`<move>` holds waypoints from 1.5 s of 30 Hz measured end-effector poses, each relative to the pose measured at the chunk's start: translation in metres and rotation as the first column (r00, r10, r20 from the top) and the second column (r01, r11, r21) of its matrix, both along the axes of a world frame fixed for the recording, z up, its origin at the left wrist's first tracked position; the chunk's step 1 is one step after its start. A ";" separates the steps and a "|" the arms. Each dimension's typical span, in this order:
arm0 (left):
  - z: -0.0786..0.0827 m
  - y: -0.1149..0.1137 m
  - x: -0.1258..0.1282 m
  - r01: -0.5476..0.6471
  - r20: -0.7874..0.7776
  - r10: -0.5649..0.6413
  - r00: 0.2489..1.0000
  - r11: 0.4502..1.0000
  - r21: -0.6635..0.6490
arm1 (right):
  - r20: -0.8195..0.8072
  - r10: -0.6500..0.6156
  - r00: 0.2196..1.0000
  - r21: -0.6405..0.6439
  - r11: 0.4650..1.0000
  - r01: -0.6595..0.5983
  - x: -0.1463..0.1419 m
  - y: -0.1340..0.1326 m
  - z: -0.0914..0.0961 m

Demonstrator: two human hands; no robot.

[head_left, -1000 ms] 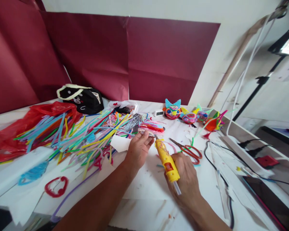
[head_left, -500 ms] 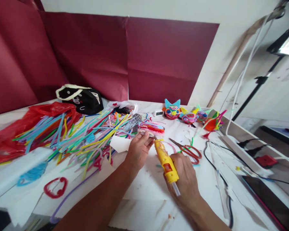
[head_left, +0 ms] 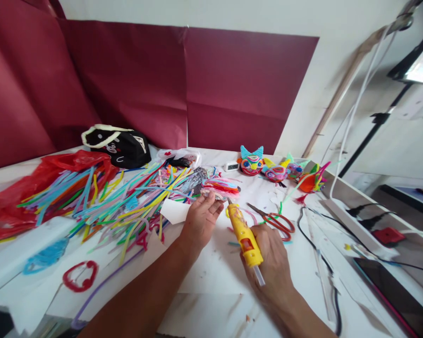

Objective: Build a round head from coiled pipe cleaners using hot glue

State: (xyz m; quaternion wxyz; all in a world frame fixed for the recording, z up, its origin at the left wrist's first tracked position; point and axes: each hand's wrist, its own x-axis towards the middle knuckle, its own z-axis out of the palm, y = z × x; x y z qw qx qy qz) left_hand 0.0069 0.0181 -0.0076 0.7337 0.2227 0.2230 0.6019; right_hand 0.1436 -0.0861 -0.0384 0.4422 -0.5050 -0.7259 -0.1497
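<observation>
Pipe cleaners (head_left: 65, 188) spill from the red bag (head_left: 7, 206); the clear bag (head_left: 194, 156) holds something dark, and the contents of the black bag (head_left: 127, 151) are hidden from us. Our left hand (head_left: 201, 218) pinches a small pale piece (head_left: 207, 192), partly hidden; our right hand (head_left: 268, 251) grips the glue gun (head_left: 245, 237), nozzle near our left fingertips. That gap is slightly wider than half a second ago. Scissors (head_left: 277, 221) lie on our white table (head_left: 207, 274), before maroon paper (head_left: 250, 89).
</observation>
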 end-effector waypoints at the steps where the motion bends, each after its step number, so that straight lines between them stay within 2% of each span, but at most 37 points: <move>1: 0.000 0.000 0.000 -0.003 0.000 0.003 1.000 1.000 -0.003 | 0.000 -0.002 1.000 -0.002 1.000 0.002 0.000 0.000 0.000; 17: 0.004 -0.002 0.001 -0.014 0.040 0.016 0.999 0.998 -0.060 | 0.009 -0.037 0.999 0.027 0.999 0.037 -0.001 0.000 0.001; 33: -0.003 -0.003 0.004 0.011 0.021 -0.010 1.000 0.999 -0.030 | 0.017 0.003 1.000 -0.004 1.000 -0.003 -0.002 0.000 -0.002; 39: -0.007 -0.003 0.005 0.045 -0.002 -0.045 0.999 0.999 0.025 | 0.030 0.030 0.999 -0.010 1.000 -0.030 -0.002 0.001 -0.004; 45: -0.004 -0.004 0.005 0.020 0.009 -0.020 1.000 1.000 -0.020 | 0.047 0.029 0.998 0.012 0.999 -0.030 -0.002 0.001 -0.002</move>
